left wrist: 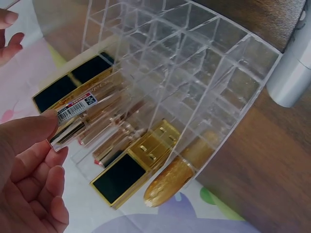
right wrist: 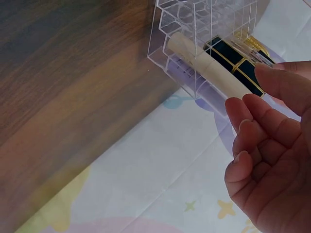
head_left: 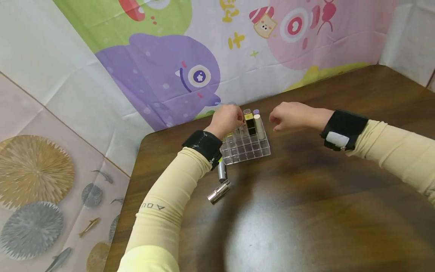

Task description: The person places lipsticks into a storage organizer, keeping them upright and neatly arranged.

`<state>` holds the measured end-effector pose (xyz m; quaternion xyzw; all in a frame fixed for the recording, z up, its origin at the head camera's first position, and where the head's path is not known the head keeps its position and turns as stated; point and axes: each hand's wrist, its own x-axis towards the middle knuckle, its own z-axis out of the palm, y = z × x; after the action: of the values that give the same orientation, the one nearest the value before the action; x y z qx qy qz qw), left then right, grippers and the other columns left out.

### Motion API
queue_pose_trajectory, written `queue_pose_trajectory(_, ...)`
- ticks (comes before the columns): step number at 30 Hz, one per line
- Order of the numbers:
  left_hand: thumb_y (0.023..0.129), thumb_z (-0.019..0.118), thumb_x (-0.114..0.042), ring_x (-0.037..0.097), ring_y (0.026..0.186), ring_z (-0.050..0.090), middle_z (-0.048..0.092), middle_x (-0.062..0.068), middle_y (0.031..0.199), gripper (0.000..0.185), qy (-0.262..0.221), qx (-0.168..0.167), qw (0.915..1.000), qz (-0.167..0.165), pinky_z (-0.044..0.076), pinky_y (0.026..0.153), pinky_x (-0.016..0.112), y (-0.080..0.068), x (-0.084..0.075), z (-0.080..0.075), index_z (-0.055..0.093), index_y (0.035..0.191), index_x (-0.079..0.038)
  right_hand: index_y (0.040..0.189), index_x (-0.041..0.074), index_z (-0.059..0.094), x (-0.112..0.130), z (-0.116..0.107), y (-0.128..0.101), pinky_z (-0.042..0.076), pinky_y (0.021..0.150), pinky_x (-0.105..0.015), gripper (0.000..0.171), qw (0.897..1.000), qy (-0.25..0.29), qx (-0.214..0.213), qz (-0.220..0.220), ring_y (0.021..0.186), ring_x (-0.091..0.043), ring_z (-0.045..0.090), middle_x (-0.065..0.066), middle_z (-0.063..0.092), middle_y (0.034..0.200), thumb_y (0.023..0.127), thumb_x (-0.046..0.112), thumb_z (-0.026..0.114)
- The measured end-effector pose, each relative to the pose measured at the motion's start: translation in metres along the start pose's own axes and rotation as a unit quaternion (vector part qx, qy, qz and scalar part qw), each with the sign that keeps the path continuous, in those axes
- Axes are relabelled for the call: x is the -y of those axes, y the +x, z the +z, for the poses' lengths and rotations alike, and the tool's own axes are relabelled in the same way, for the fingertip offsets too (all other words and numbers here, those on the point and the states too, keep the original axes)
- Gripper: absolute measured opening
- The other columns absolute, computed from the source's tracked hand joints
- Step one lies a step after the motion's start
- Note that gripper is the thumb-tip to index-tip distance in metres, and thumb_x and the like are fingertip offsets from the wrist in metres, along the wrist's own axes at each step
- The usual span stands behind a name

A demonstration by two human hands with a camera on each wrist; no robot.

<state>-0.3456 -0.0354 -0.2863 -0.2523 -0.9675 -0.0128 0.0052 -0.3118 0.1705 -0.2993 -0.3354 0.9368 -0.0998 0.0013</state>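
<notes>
Organizer: a clear plastic grid organizer stands on the dark wooden table, near its far edge by the cartoon-printed backdrop. Its front cells look bare in the head view; the back rows hold upright lipstick tubes.

Tubes in it: a cream tube on the right, a black-and-gold one beside it, and two pale caps behind, too small to tell apart. In the left wrist view a glittery gold tube and a black-topped gold case show through the plastic walls, which blur what sits in which cell.

Left hand: the left hand is over the back left of the organizer. Its thumb presses a gold tube with a barcode label; the other fingers curl beneath. Whether the tube is fully seated is hidden by the hand.

Right hand: the right hand hovers just right of the organizer, fingers loosely curled, holding nothing, close to the cream tube but apart from it.

Loose tubes: two silver tubes lie on the table in front of the organizer, one partly covered by the left wrist band.
</notes>
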Motion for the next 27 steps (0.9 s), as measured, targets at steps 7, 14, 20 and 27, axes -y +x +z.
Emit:
queue_pose_trajectory(7, 0.083, 0.065, -0.021, 0.016, 0.078, 0.060, 0.067, 0.000, 0.082, 0.009, 0.032, -0.006, 0.9994, 0.009, 0.047, 0.068, 0.032, 0.001, -0.001, 0.012, 0.069, 0.084, -0.013, 0.097, -0.004, 0.066, -0.002, 0.003, -0.002, 0.049, 0.075, -0.041, 0.023, 1.000, 0.001, -0.003, -0.006, 0.082, -0.025, 0.061, -0.013, 0.065, 0.089, 0.078, 0.011, 0.068)
queue_pose_trajectory(14, 0.082, 0.067, -0.020, 0.020, 0.084, 0.060, 0.066, 0.000, 0.088, 0.009, 0.074, -0.036, 0.9964, 0.022, 0.048, 0.074, 0.035, 0.000, -0.002, 0.025, 0.069, 0.085, -0.012, 0.096, -0.004, 0.066, -0.002, 0.004, -0.004, 0.049, 0.074, -0.040, 0.022, 1.000, 0.005, -0.004, -0.010, 0.081, -0.024, 0.061, -0.013, 0.066, 0.088, 0.078, 0.009, 0.067)
queue_pose_trajectory(20, 0.083, 0.066, -0.023, 0.023, 0.081, 0.059, 0.068, -0.001, 0.087, 0.010, 0.107, -0.082, 0.9903, 0.033, 0.046, 0.073, 0.035, -0.004, 0.000, 0.032, 0.070, 0.086, -0.015, 0.095, -0.004, 0.066, 0.000, 0.003, -0.003, 0.048, 0.074, -0.040, 0.021, 1.000, 0.006, -0.006, -0.011, 0.079, -0.023, 0.060, -0.012, 0.065, 0.086, 0.078, 0.009, 0.067)
queue_pose_trajectory(27, 0.082, 0.067, -0.022, 0.018, 0.085, 0.064, 0.070, -0.001, 0.094, 0.018, 0.041, -0.082, 0.9947, 0.047, 0.048, 0.077, 0.033, -0.015, 0.008, 0.022, 0.071, 0.098, -0.015, 0.098, -0.003, 0.065, 0.001, 0.004, -0.003, 0.048, 0.073, -0.039, 0.024, 1.000, 0.007, 0.000, -0.005, 0.080, -0.022, 0.059, -0.012, 0.065, 0.087, 0.078, 0.009, 0.067)
